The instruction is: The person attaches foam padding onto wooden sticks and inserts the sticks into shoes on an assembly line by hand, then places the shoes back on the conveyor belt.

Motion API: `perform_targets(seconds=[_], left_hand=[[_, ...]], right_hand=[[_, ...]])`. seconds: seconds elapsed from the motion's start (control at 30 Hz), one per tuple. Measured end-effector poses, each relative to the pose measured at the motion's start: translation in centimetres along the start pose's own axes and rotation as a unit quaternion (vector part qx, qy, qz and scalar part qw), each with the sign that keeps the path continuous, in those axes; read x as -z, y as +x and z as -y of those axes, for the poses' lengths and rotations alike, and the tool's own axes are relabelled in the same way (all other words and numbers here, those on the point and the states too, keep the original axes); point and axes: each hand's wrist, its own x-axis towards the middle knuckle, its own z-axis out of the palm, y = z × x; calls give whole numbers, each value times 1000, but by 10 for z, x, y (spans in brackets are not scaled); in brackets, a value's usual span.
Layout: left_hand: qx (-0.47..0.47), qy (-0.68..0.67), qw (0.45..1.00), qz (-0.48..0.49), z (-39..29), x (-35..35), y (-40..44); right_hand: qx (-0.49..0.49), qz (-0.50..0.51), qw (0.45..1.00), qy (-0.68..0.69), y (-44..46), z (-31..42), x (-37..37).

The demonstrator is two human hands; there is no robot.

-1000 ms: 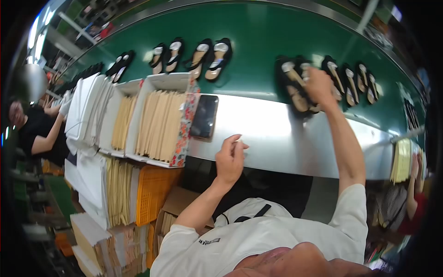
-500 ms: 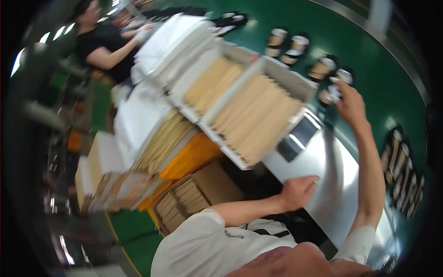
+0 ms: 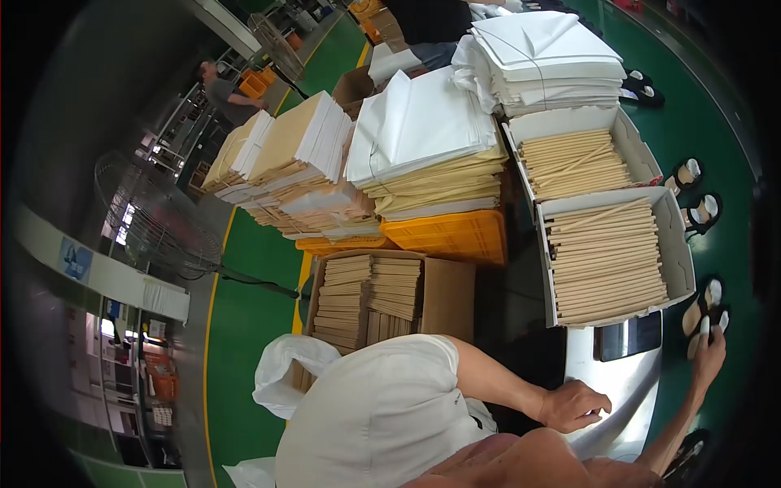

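My left hand is curled, fingertips drawn in, above the shiny metal surface in front of me. Whatever may be between its fingers is hidden. To the right, my right hand reaches out over the green belt. Its fingers grip a black sandal with a tan insole, and white shows at the fingertips. Another black sandal lies just beyond. A dark phone-like slab rests on the metal, between my hands and a white box of thin tan sticks.
A second white box of sticks adjoins the first. Stacks of white sheets stand on an orange crate. Below is a cardboard box of tan bundles. A fan is at left. Other people stand behind.
My view has swung left, so the boxes and sandals appear further right. My right hand is still at the sandals on the belt. My left hand stays curled over the metal.
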Motion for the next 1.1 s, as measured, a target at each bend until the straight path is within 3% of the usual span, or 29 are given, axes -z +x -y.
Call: perform_targets(seconds=[0.1, 0.17, 0.23, 0.27, 0.3, 0.43, 0.6, 0.63, 0.73, 0.77, 0.83, 0.87, 0.9, 0.97, 1.0, 1.1], left_hand=[[18, 0, 1000, 20, -3, 4, -1], [8, 3, 1000, 7, 0, 4, -2], [20, 1, 1000, 3, 7, 0, -4], [67, 4, 997, 25, -5, 8, -2], [30, -19, 999, -3, -10, 11, -2], [12, -45, 999, 16, -36, 27, -11], [-61, -33, 996, 54, -65, 48, -15], [-37, -25, 998, 48, -72, 53, -14], [-54, 66, 996, 21, -86, 77, 5], [-57, 105, 993, 16, -95, 89, 17], [-65, 167, 984, -25, -99, 112, 43], [-53, 185, 981, -40, -98, 126, 55], [-40, 203, 977, -55, -95, 141, 67], [-39, 277, 955, -99, -80, 173, 92], [-43, 316, 942, -101, -66, 191, 102], [-5, 409, 910, -69, -45, 216, 119]], right_hand=[[-1, 18, 999, 48, -67, 10, 39], [74, -31, 993, 85, -114, -13, 30], [6, 65, 985, 162, -168, 61, 73], [39, 29, 975, 216, -194, 85, 79], [58, -13, 963, 262, -221, 105, 77], [33, -23, 991, 126, -304, 145, 96], [53, 56, 993, 93, -352, 184, 114], [58, 79, 991, 89, -359, 184, 114], [84, -2, 993, 79, -370, 190, 130], [74, -5, 994, 78, -376, 184, 128], [52, -167, 979, 102, -388, 161, 117], [-14, -205, 971, 124, -398, 148, 107], [-17, -207, 970, 125, -401, 139, 98], [-211, -297, 857, 364, -407, 123, 79], [-230, -327, 837, 373, -409, 112, 61], [-314, -302, 830, 348, -418, 108, 42]])
